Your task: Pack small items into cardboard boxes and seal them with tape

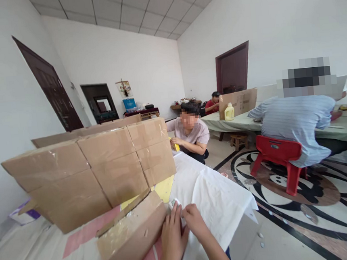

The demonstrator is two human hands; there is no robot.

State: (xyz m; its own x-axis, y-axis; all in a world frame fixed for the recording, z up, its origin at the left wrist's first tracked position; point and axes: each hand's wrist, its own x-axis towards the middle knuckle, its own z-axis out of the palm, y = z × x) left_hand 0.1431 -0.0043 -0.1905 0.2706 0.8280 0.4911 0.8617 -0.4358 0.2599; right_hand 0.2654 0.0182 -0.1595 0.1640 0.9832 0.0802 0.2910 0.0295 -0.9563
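Note:
My left hand (172, 232) reaches over the table with its fingers straight and close together, gripping a small white object (174, 202) that shows at the fingertips; its kind is mostly hidden. Right beside it, my right hand (195, 220) is closed, fingers curled in a pinch near the left thumb. What it holds, if anything, is hidden. Left of my hands lies a long open-topped cardboard box (134, 238), close to my left hand. A white cloth (213, 199) covers the table under and beyond my hands.
A tall cardboard partition (104, 168) stands behind the box. Past the table's end, a person (194, 136) crouches by a yellow box (175, 145). At right, a person in a striped shirt sits on a red chair (277, 149) by another table with a yellow jug (229, 112).

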